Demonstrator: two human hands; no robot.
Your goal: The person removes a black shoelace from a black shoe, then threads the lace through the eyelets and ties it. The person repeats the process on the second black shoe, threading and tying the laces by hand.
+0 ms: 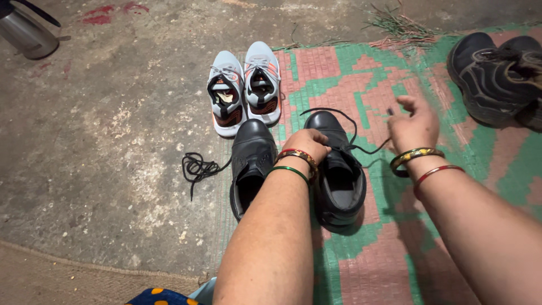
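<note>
1. My left hand [305,144] rests on the front of the right-hand black leather lace-up shoe [337,172], with the fingers curled together in a loose fist over the tongue area; I cannot tell what they grip underneath.
2. My right hand [415,125] is raised just to the right of that shoe, over the green and pink woven mat [395,248]. Its fingertips are pressed together, pinching the end of the thin black shoelace [353,138], which runs taut from the shoe's eyelets to the fingers and loops up behind the toe.
3. That shoe stands upright on the mat, toe pointing away from me, its opening facing up.
4. Its matching black leather shoe [251,164] stands just beside it on the left, at the mat's edge, with a loose black lace [197,168] bundled on the concrete floor [113,141].
5. Beyond the pair sit two grey and orange sneakers [245,87], side by side.
6. A dark, worn pair of shoes [497,76] lies at the far right of the mat.
7. A steel vessel [25,34] stands at the top left corner.
</note>
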